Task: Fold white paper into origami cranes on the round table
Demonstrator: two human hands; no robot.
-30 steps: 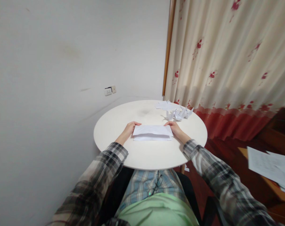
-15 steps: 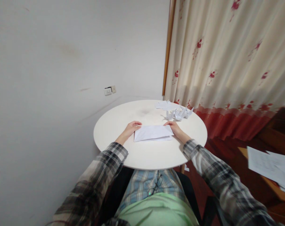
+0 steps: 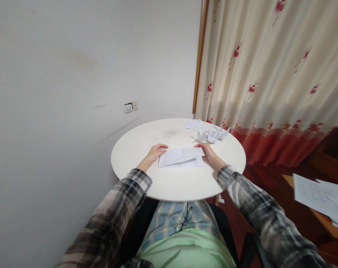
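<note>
A folded white sheet of paper (image 3: 180,158) lies on the round white table (image 3: 146,141) in front of me. My left hand (image 3: 155,152) rests at its left end with fingertips curled onto the paper's upper left corner. My right hand (image 3: 206,152) pinches the upper right corner of the top layer. The top flap sits slightly askew over the layer beneath it.
Several small folded white paper figures (image 3: 212,134) and paper scraps (image 3: 193,124) lie at the table's far right. A floral curtain (image 3: 269,74) hangs behind. Printed sheets (image 3: 319,197) rest on a wooden surface at the right. A wall socket (image 3: 130,107) is on the left wall.
The top layer of the sheet has been brought down over the lower one and has shifted, now lying slanted. Both hands stay at the paper's upper corners.
</note>
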